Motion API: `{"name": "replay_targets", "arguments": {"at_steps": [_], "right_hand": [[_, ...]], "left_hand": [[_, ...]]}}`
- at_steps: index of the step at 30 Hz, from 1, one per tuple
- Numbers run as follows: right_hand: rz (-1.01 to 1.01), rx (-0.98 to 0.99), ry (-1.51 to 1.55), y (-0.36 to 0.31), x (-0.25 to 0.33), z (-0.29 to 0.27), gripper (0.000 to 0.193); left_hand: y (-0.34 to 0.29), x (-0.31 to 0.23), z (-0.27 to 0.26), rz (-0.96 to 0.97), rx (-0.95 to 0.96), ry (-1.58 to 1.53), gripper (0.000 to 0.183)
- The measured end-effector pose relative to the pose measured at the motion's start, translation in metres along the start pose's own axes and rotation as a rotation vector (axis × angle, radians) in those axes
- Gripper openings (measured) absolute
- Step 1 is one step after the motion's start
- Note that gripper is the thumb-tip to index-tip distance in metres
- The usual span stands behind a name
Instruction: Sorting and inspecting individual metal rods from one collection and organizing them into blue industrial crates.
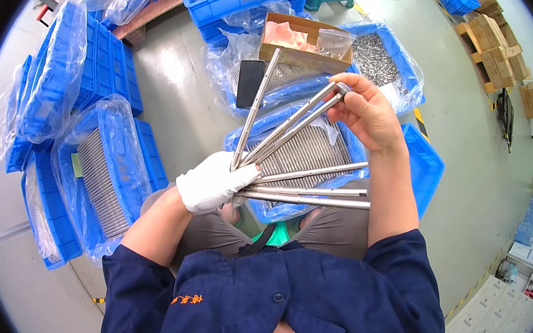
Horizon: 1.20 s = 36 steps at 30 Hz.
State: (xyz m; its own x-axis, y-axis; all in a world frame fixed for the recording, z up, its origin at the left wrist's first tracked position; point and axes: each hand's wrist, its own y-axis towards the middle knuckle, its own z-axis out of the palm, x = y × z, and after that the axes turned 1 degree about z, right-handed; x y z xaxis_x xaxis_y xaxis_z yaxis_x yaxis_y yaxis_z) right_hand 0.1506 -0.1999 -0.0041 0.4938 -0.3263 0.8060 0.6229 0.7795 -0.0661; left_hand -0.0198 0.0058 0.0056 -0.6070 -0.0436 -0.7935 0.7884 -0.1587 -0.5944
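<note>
My left hand (213,184), in a white glove, is closed around the lower ends of several slim metal rods (261,105), which fan out upward and to the right. My bare right hand (374,116) pinches a small metal end piece (342,88) at the tips of the two middle rods. Whether that piece is loose or fixed to a rod, I cannot tell. Below both hands sits a blue crate lined with plastic film, holding a layer of similar rods (307,148). Some held rods reach right, their tips in front of my right forearm.
Beyond the crate stand a cardboard box (324,63) with pink cloth, a black phone (249,83) and a bin of small metal parts (374,60). Film-wrapped blue crates (119,65) are stacked at left. Another blue crate (425,166) is at right; cartons (490,43) stand far right.
</note>
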Motion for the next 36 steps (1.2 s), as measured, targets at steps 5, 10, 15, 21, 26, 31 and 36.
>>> {"name": "replay_targets", "arguments": {"at_steps": [5, 10, 15, 21, 26, 31, 36], "right_hand": [[0.066, 0.025, -0.209, -0.011, 0.028, -0.020, 0.025], [-0.021, -0.003, -0.177, -0.012, 0.013, -0.013, 0.025], [0.004, 0.054, -0.148, -0.006, 0.006, -0.001, 0.028], [0.024, 0.000, -0.296, -0.009, 0.010, -0.001, 0.036], [0.026, 0.042, -0.152, -0.008, 0.006, 0.000, 0.034], [0.004, 0.038, -0.262, -0.009, 0.006, -0.001, 0.032], [0.031, 0.020, -0.109, -0.007, 0.002, 0.003, 0.026]], "left_hand": [[-0.007, 0.003, -0.010, -0.020, 0.124, 0.123, 0.030], [-0.008, 0.000, -0.008, -0.005, 0.071, 0.144, 0.028], [-0.007, -0.002, -0.009, -0.017, 0.087, 0.091, 0.029], [-0.005, -0.001, -0.008, -0.049, 0.098, 0.099, 0.030], [-0.005, 0.000, -0.008, -0.059, 0.104, 0.048, 0.029], [-0.004, 0.003, -0.006, -0.043, 0.077, 0.136, 0.031], [-0.005, 0.006, -0.005, -0.007, 0.067, 0.121, 0.033]]}}
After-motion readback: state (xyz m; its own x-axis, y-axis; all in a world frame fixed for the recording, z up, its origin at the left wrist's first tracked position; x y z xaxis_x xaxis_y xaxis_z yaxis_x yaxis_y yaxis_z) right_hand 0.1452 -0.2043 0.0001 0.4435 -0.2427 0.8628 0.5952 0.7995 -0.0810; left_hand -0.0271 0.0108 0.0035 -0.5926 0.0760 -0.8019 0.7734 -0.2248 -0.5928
